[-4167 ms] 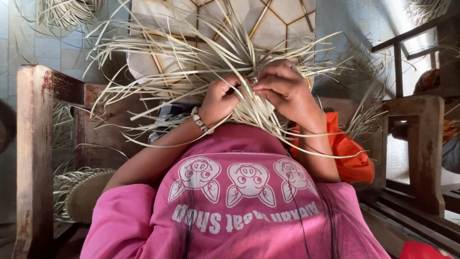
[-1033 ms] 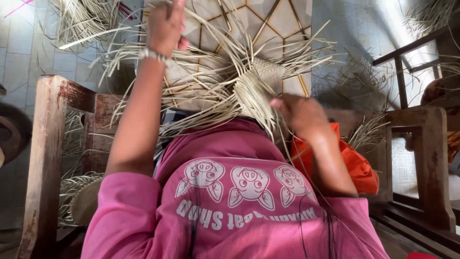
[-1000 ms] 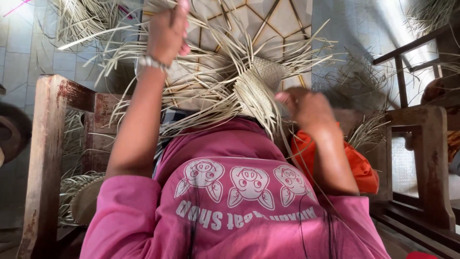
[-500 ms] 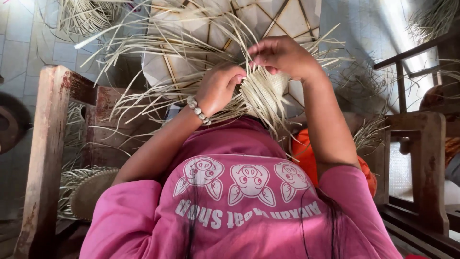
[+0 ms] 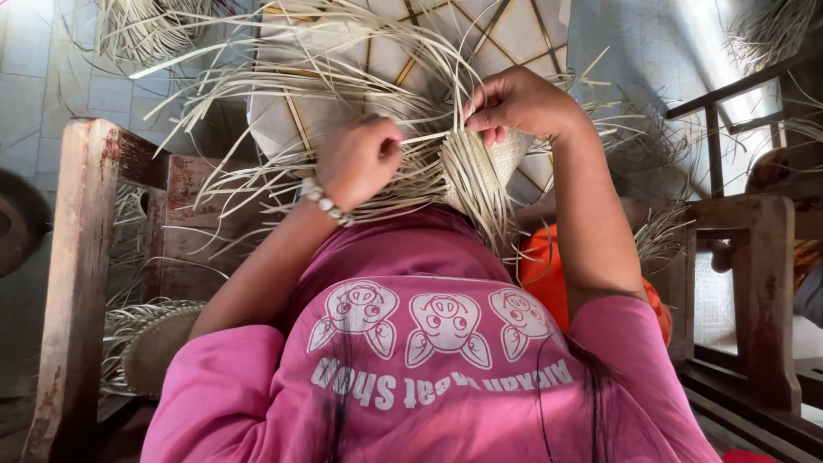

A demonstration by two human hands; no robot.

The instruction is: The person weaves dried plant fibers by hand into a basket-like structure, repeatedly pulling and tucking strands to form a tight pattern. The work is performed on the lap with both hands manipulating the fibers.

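Largest first: the wooden chair (image 5: 81, 283) frames me left and right, and the tiled floor (image 5: 617, 51) lies far ahead. A finished woven piece (image 5: 154, 343) rests low at the left by the chair rail, and an orange cloth (image 5: 544, 266) sits at my right side.

The weave (image 5: 480, 167), a small mat of pale straw with long loose strips (image 5: 283, 86) fanning out far and left, is held over my lap at centre. I judge it light, dry and springy: the woven part firm enough to grip, the free strips thin and liable to crease or split if bent sharply. Best held at the woven edge, with single strips taken near their root.

My left hand (image 5: 360, 163) is closed round a bunch of strips just left of the weave. My right hand (image 5: 523, 103) pinches one strip between thumb and fingertips at the weave's far edge.

Against half a second ago, both hands remain on the weave; the right has settled nearer the woven edge.
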